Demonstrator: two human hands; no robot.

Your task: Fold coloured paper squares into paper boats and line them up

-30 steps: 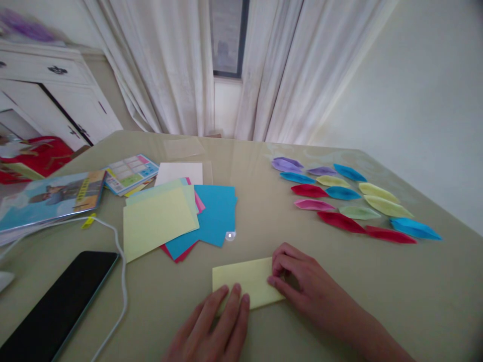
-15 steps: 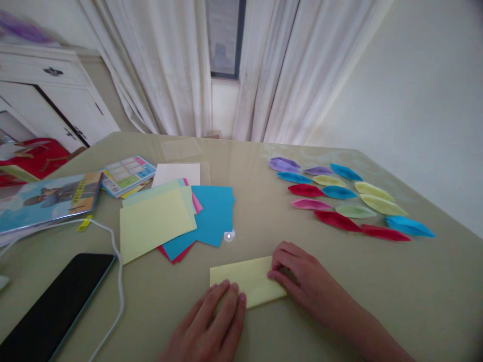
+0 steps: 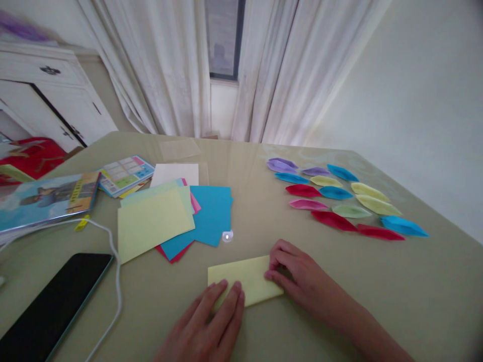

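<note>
A folded strip of pale yellow paper (image 3: 253, 274) lies on the table in front of me. My left hand (image 3: 211, 317) rests on its near left part, with the fingers stretched out flat and slightly apart. At the right end of the strip, my right hand (image 3: 290, 269) has its thumb and curled fingers closed on the paper. That end of the strip is partly hidden by the fingers.
Several folded paper boats (image 3: 335, 213) in many colours stand in rows at the right. Loose yellow paper (image 3: 151, 221) and blue paper (image 3: 213, 211) overlap at the left. A phone (image 3: 60, 306), a white cable (image 3: 118, 281) and a booklet (image 3: 45, 198) lie further left.
The left hand's fingers have spread a little and shifted slightly on the paper. My right hand keeps its place at the paper's right end. The whole view has shifted slightly.
</note>
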